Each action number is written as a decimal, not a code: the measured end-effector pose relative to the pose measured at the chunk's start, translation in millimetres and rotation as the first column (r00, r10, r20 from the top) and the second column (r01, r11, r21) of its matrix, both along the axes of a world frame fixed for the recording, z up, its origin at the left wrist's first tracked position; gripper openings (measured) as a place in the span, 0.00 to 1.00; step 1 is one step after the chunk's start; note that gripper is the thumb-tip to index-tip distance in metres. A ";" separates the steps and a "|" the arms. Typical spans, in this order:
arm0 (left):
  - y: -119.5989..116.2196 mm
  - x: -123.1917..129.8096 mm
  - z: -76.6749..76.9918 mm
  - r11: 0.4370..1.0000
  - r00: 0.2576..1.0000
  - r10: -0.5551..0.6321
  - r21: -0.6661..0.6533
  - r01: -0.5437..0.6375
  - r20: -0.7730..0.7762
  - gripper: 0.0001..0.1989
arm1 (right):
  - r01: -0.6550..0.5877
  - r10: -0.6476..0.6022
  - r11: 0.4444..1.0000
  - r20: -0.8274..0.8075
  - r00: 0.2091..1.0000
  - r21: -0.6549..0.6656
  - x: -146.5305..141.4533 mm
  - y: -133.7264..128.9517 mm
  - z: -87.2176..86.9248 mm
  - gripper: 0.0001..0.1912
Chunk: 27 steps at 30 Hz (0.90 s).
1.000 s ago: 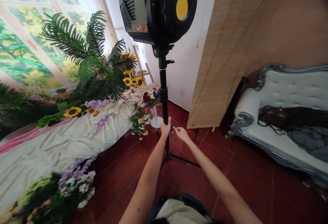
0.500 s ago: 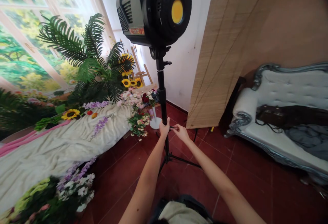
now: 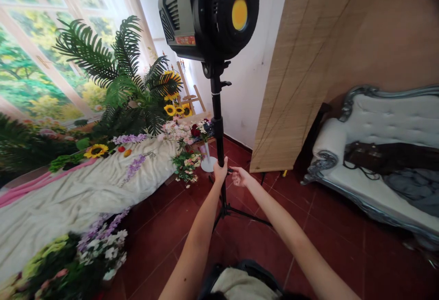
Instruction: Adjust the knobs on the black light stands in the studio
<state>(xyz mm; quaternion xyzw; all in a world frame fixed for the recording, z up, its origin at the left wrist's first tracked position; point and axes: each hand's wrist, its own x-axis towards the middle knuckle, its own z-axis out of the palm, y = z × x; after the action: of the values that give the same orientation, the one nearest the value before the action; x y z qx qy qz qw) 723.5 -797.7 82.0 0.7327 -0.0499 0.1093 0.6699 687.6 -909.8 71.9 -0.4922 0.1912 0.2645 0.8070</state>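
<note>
A black studio light (image 3: pixel 209 16) with a round yellow disc at its front sits on top of a black light stand (image 3: pixel 216 108). My left hand (image 3: pixel 220 171) is wrapped round the stand's pole, low down above the spread legs. Close beside it, on the right of the pole, my right hand (image 3: pixel 239 177) has its fingers curled at a small dark tightening knob (image 3: pixel 230 170). The fingertips pinch the knob's outer end, and part of the knob is hidden by them.
To the left, a cream cloth (image 3: pixel 151 158) lies under flowers and fruit, with a palm plant (image 3: pixel 120 71) behind. A bamboo blind (image 3: pixel 284 85) hangs at the right, near a white tufted sofa (image 3: pixel 387 117). The stand's legs (image 3: pixel 248 216) spread over red floor tiles.
My right hand has turned at the knob, its fingers now more curled and slightly lower. My left hand keeps its hold on the pole. The view has shifted slightly.
</note>
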 end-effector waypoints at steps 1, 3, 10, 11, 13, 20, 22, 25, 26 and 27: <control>0.0 0.3 -0.7 1.000 1.000 -0.003 0.005 0.003 0.003 0.23 | 0.059 -0.054 0.994 0.060 0.997 -0.089 -1.9 2.4 -1.7 0.18; 0.3 1.2 -2.7 1.000 1.000 -0.010 0.017 0.010 0.006 0.23 | 0.270 -0.169 0.899 0.296 0.940 -0.345 -8.2 7.2 -5.5 0.15; 0.2 3.1 -5.6 1.000 0.999 -0.029 0.011 0.028 0.031 0.22 | 0.613 0.364 0.356 0.709 0.604 -0.706 -33.0 -4.0 -13.4 0.19; 0.1 3.1 -5.3 1.000 0.999 -0.029 0.011 0.028 0.037 0.22 | 0.616 0.420 0.313 0.688 0.592 -0.722 -33.7 -7.3 -14.1 0.19; -0.1 3.2 -5.0 0.999 0.998 -0.038 0.012 0.038 0.042 0.22 | 0.629 0.494 0.253 0.657 0.569 -0.735 -32.4 -12.7 -14.9 0.19; -0.8 4.6 -7.8 1.000 1.000 -0.020 -0.011 0.020 0.001 0.20 | 0.576 0.453 0.318 0.655 0.605 -0.753 -18.0 -13.3 -15.9 0.25; -1.9 3.6 -8.3 0.999 0.999 -0.029 -0.047 0.027 -0.027 0.20 | 0.563 0.351 0.393 0.684 0.639 -0.727 -14.6 -11.3 -18.8 0.28; -4.6 -1.5 -7.3 0.993 0.994 -0.045 -0.114 0.034 -0.096 0.20 | 0.539 0.270 0.482 0.702 0.659 -0.691 -11.5 -13.0 -22.0 0.30; -5.7 -4.1 -6.5 0.989 0.991 -0.050 -0.141 0.033 -0.120 0.20 | 0.525 0.267 0.503 0.701 0.661 -0.686 -10.8 -15.1 -22.1 0.30; -6.9 -6.9 -5.6 0.986 0.989 -0.052 -0.166 0.029 -0.139 0.20 | 0.508 0.273 0.520 0.697 0.664 -0.687 -10.3 -17.6 -21.7 0.30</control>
<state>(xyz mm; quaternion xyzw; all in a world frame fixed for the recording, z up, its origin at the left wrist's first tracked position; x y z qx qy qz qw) 716.6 -804.6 76.3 0.6800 -0.0075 0.0465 0.7317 677.3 -927.4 50.2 -0.8631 -0.0120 -0.1478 0.4827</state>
